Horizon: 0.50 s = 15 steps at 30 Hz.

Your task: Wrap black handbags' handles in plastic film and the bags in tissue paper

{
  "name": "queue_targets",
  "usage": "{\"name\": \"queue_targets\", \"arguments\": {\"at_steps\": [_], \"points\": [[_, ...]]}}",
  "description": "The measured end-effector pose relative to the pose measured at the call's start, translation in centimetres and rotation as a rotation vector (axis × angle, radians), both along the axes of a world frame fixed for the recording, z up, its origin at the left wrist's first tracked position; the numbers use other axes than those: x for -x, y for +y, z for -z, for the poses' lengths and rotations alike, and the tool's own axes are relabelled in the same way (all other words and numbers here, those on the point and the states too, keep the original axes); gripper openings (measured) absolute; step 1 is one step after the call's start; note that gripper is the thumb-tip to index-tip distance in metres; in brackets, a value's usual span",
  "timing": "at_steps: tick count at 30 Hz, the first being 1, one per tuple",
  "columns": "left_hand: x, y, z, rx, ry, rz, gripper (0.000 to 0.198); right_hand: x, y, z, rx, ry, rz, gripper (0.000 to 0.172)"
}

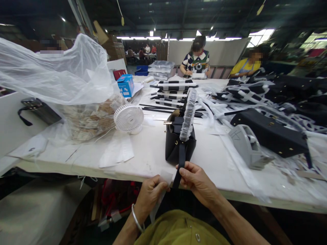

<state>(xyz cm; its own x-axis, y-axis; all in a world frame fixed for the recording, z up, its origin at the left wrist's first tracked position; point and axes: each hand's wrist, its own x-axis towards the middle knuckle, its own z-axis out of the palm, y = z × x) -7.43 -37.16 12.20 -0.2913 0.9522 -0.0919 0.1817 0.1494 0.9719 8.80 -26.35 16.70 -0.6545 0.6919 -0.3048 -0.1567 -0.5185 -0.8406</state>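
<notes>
A black handbag (176,143) stands upright near the front edge of the white table (209,160). Its handle (188,114) is wrapped in white foam sheet. A black strap (181,163) hangs from the bag toward me. My right hand (196,180) pinches that strap at its lower end, fingers closed. My left hand (149,195), with a metal bangle on the wrist, is closed on a piece of white wrapping sheet (160,192) just left of the strap.
A small white fan (128,118) stands left of the bag beside a large clear plastic bag of packing material (63,78). A grey tape dispenser (249,146) and more black bags (270,132) lie to the right. Two people work at the table's far end.
</notes>
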Motion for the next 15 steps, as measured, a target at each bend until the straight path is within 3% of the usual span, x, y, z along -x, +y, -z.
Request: {"name": "queue_targets", "arguments": {"at_steps": [9, 15], "points": [[-0.7, 0.5, -0.2, -0.098, -0.051, -0.069, 0.026, 0.6, -0.1, 0.8, -0.114, -0.082, -0.059, 0.043], [-0.9, 0.7, -0.2, -0.048, -0.006, -0.074, 0.030, 0.9, -0.2, 1.7, -0.090, -0.082, 0.018, 0.039]]}}
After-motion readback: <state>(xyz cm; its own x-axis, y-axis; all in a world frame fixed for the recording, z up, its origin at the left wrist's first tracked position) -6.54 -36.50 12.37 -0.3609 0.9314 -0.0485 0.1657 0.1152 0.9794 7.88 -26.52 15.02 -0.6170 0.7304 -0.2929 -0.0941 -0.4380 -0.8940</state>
